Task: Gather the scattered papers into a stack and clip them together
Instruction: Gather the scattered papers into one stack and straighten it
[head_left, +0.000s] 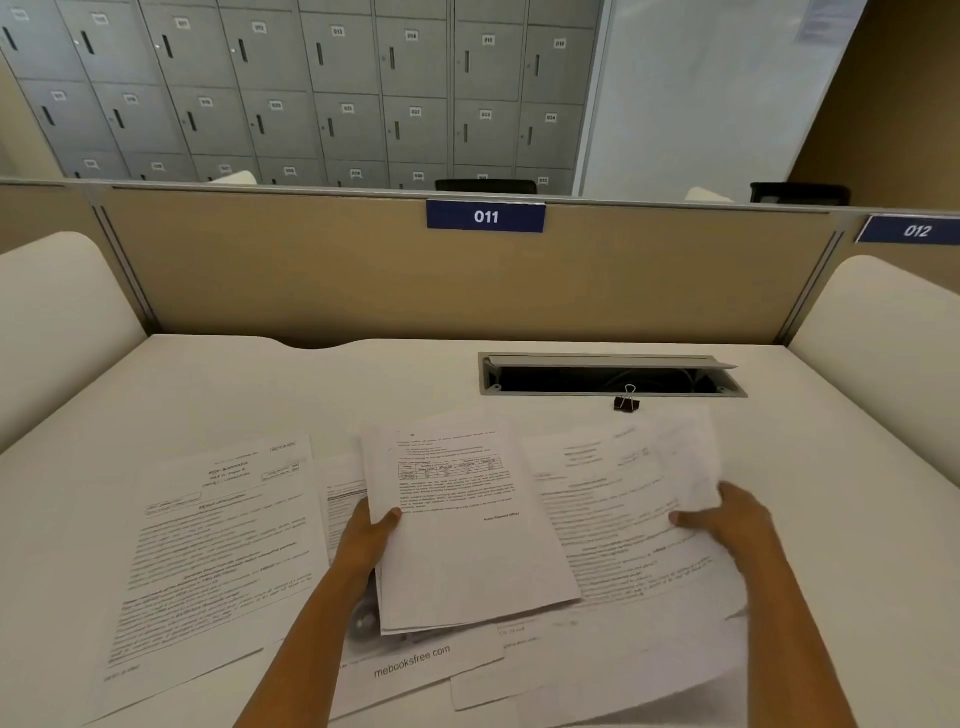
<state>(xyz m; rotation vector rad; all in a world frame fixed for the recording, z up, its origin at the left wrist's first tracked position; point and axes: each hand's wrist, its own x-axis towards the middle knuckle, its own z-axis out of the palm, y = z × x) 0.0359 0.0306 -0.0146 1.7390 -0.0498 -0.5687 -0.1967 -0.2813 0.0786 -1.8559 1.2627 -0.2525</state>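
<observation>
The right-hand sheet (623, 519) is motion-blurred (text unreadable); the bottom edge crops the near papers (415, 670) and both forearms.

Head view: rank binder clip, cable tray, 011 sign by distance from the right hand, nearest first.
From the right hand, which holds a sheet at the desk's right:
1. binder clip – on the desk just beyond the papers, slightly to the hand's left.
2. cable tray – open slot in the desk directly behind the clip.
3. 011 sign – up on the partition, at the back.

White papers (457, 525) printed with black text are lying on a white table (208, 395). A black binder clip (626, 402) with silver handles is sitting near the table's far edge.
</observation>
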